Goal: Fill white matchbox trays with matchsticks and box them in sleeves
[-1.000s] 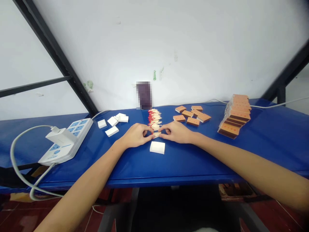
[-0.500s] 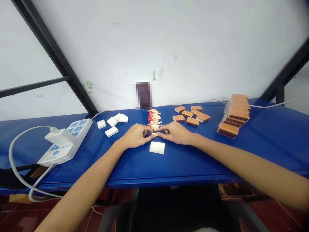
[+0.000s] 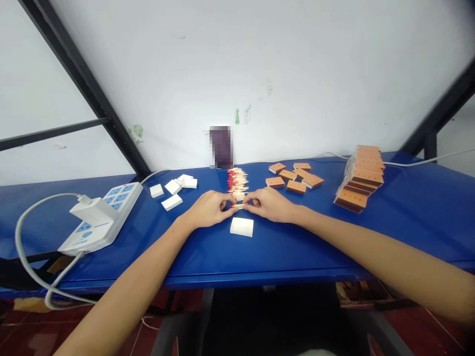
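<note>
Fingers (image 3: 227, 214) were bent and narrow on both hands, thumb and forefinger of each pinching a small bundle (image 3: 238, 206) of matches from opposite ends: the left hand (image 3: 208, 208) at the red heads, the right hand (image 3: 272, 203) at the bare sticks. Behind everything rose the white wall (image 3: 315, 74), with a few green and pale marks (image 3: 237, 116) on it. Before it ran the blue table (image 3: 297, 252), black bars of a frame (image 3: 79, 74) slanting up at either side. On the table's left lay a white power strip (image 3: 107, 232), a charger (image 3: 94, 211) plugged into it and a pale cable (image 3: 18, 237) looping past the edge. Far to the right leaned a stack (image 3: 359, 178) of orange boxes, stepped and tilted. By the wall, a dark patch (image 3: 221, 147) was too pixelated to identify. Loose orange boxes (image 3: 296, 187) lay scattered beyond the right hand, and several white boxes (image 3: 172, 201) beyond the left. Just past the fingertips stretched a pile (image 3: 237, 184) of matches, red heads to the left. A lone white box (image 3: 242, 227) lay nearer the person. Smallest was the bundle, between pile and lone box; whether it touched the table could not be told.
</note>
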Motion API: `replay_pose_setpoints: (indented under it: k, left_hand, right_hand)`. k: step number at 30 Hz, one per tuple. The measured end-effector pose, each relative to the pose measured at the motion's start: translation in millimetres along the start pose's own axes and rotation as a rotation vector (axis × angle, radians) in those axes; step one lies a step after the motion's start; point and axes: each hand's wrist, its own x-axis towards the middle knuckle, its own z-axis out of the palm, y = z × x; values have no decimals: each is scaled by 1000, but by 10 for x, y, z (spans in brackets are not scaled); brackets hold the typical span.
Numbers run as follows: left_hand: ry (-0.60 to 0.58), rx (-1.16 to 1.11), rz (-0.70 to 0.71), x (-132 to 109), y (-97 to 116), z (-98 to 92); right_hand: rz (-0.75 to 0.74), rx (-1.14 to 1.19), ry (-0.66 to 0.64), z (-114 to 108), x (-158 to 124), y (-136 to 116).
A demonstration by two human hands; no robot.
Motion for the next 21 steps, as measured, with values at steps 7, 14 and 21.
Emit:
replay_pose_setpoints:
  k: [7,14,21]
  left_hand:
    - [-7,1,13,3,-4,1]
    - [6,-11,18,0,-9,16]
    - [16,-5,28,5,-10,20]
  right_hand:
    - [4,13,6,1,-6,-16]
    - [-80,-10,79,20,-13,-10]
    - [-70,-10,35,20,-19,-16]
